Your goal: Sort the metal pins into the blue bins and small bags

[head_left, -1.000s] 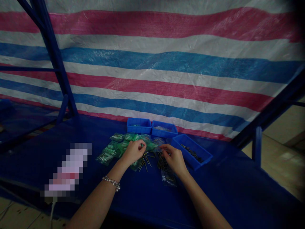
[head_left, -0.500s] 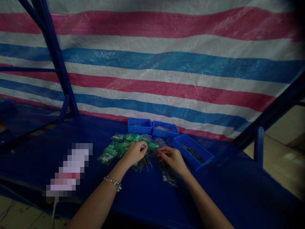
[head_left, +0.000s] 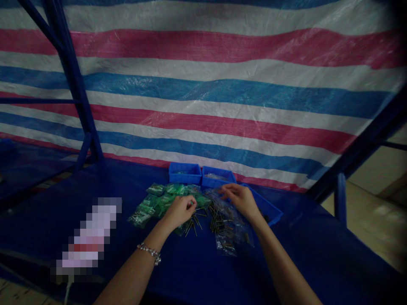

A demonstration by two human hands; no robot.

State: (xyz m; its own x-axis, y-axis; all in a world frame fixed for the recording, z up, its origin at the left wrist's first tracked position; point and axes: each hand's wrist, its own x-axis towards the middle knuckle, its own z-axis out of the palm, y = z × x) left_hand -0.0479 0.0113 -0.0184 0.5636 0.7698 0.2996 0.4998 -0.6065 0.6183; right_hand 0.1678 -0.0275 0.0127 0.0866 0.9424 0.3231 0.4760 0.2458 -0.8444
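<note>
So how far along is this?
Looks done: some dark pins lie in the right blue tray. In hand: the left hand pinches something too small to tell; the right hand is over a clear bag of pins. Left: the heap of green bags and loose pins.

Premises are a makeshift small-parts workshop. A striped tarp [head_left: 203, 106] hangs behind a blue steel rack [head_left: 73, 89]. Its blue-covered bench [head_left: 305, 250] carries blue plastic bins [head_left: 185, 173] and bagged metal pins [head_left: 225, 245], above a tiled floor [head_left: 375, 212].
</note>
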